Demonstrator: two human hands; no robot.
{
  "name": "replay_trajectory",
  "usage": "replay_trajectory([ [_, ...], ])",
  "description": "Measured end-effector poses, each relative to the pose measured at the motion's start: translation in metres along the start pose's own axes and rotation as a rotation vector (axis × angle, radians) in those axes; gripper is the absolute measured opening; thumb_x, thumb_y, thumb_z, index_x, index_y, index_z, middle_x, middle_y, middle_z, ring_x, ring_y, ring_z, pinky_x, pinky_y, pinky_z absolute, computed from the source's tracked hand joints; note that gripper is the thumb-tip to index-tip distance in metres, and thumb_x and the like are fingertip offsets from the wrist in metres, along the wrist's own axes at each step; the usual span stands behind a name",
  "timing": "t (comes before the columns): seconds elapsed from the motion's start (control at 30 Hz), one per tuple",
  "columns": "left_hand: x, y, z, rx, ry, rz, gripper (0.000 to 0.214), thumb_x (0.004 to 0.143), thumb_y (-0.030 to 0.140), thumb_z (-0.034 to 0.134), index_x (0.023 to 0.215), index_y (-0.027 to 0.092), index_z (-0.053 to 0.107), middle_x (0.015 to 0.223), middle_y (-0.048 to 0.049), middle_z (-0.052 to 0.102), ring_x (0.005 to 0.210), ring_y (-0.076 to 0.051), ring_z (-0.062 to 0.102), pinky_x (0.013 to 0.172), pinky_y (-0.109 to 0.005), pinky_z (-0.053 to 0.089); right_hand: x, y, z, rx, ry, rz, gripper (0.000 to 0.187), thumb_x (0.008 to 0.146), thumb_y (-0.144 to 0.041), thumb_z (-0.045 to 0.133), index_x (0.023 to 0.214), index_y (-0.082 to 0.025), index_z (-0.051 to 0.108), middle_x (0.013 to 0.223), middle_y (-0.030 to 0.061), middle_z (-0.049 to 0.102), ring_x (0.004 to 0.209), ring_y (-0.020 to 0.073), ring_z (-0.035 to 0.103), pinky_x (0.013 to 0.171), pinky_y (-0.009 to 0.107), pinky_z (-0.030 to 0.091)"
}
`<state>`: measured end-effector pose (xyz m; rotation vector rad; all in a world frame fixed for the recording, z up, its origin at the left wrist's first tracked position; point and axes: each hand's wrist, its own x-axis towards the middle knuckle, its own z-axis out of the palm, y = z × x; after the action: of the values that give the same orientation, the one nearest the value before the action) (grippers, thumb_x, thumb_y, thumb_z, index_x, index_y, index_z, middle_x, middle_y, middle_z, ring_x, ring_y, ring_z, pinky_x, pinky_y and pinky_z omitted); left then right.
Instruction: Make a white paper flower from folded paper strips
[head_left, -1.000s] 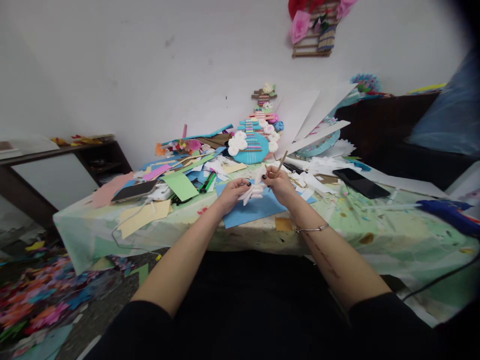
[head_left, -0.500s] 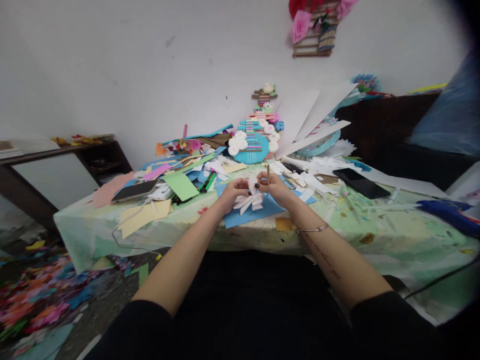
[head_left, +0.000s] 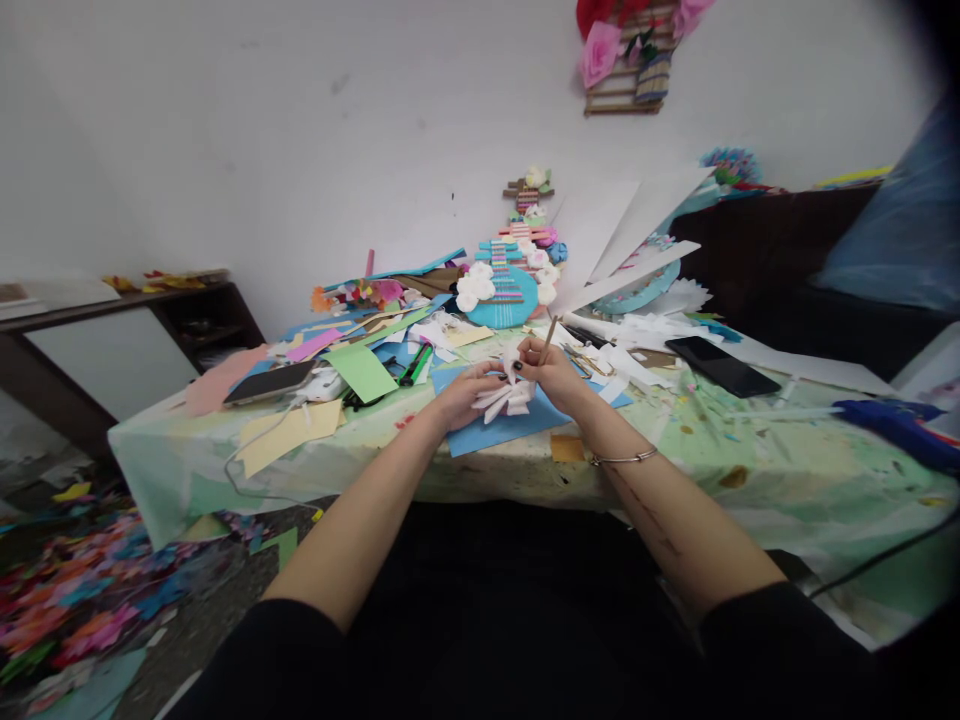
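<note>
Between my hands is a white paper flower (head_left: 501, 402) with narrow, folded petals, over a blue paper sheet (head_left: 486, 436). My left hand (head_left: 466, 393) is closed on the flower's left side, fingers at its upper petals. My right hand (head_left: 551, 370) pinches an upright petal with thumb and finger. The same hand also grips a thin brown stick (head_left: 550, 340), which slants up and to the right out of the fist. The stick's lower end is hidden by the fingers.
Left on the table lie a green paper sheet (head_left: 363, 371), a green-and-black cutter (head_left: 416, 364) and a phone (head_left: 268, 382). A dark phone (head_left: 721, 366) and a blue glue gun (head_left: 900, 430) lie right. A flower-trimmed blue craft piece (head_left: 517, 300) stands behind against the wall.
The stick has tilted from upright to leaning right. My left fingers have shifted right and straightened across the flower, which has turned and moved slightly right.
</note>
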<state>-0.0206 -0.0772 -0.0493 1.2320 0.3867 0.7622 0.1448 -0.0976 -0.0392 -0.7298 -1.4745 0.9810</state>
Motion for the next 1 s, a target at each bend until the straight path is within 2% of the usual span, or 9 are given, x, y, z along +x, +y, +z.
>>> replay_trajectory([
  [0.13,-0.0025,-0.0002,0.0034,-0.068,-0.106,-0.122,0.027,0.075,0.029,0.063,0.097,0.013,0.057,0.09,-0.0126,0.067,0.078,-0.028,0.068,0.073,-0.043,0.052,-0.0007,-0.0011,-0.0003,0.007,-0.033,-0.035,0.034,0.063,-0.039,0.073,0.072,-0.021,0.045,0.063,-0.0021,0.055,0.057,0.0121,0.05,0.053,0.025,0.036],
  [0.33,-0.0014,-0.0019,0.0006,0.025,-0.153,-0.096,0.025,0.076,0.027,0.065,0.094,0.01,0.061,0.082,-0.0138,0.068,0.072,-0.024,0.068,0.069,-0.038,0.052,0.0001,-0.003,0.0003,-0.007,0.008,-0.067,0.034,0.061,-0.036,0.074,0.071,-0.02,0.046,0.063,-0.0041,0.049,0.058,0.0103,0.046,0.056,0.024,0.035],
  [0.47,-0.0006,-0.0007,-0.0004,0.044,-0.062,-0.079,0.027,0.068,0.022,0.07,0.09,0.01,0.063,0.078,-0.0097,0.067,0.062,-0.019,0.065,0.062,-0.031,0.05,0.0016,-0.0014,-0.0007,0.016,0.01,-0.086,0.032,0.061,-0.033,0.074,0.071,-0.02,0.047,0.063,-0.0041,0.048,0.058,0.0097,0.043,0.055,0.023,0.032],
  [0.57,0.0005,-0.0001,-0.0017,0.063,0.019,-0.071,0.028,0.063,0.02,0.071,0.087,0.011,0.064,0.074,-0.0068,0.066,0.058,-0.017,0.063,0.059,-0.029,0.049,0.002,-0.0002,-0.0014,0.048,0.001,-0.071,0.03,0.061,-0.029,0.073,0.07,-0.02,0.046,0.062,-0.0044,0.049,0.056,0.0095,0.043,0.054,0.023,0.03],
  [0.8,0.0037,0.0002,-0.0025,0.092,0.185,0.013,0.016,0.061,0.017,0.065,0.076,0.014,0.064,0.063,-0.0022,0.062,0.05,-0.014,0.056,0.052,-0.028,0.047,0.0011,-0.0044,-0.0001,0.064,0.024,-0.025,0.031,0.06,-0.03,0.071,0.068,-0.02,0.043,0.06,-0.0045,0.05,0.053,0.0096,0.042,0.053,0.023,0.029],
  [1.0,0.0019,0.0035,0.0004,0.06,0.181,0.07,0.021,0.059,0.017,0.066,0.079,0.013,0.062,0.063,-0.0015,0.061,0.052,-0.014,0.056,0.053,-0.029,0.048,0.0012,-0.0056,0.0002,0.107,0.072,-0.034,0.033,0.057,-0.029,0.072,0.07,-0.021,0.043,0.061,-0.0055,0.05,0.055,0.0094,0.044,0.055,0.023,0.031],
])
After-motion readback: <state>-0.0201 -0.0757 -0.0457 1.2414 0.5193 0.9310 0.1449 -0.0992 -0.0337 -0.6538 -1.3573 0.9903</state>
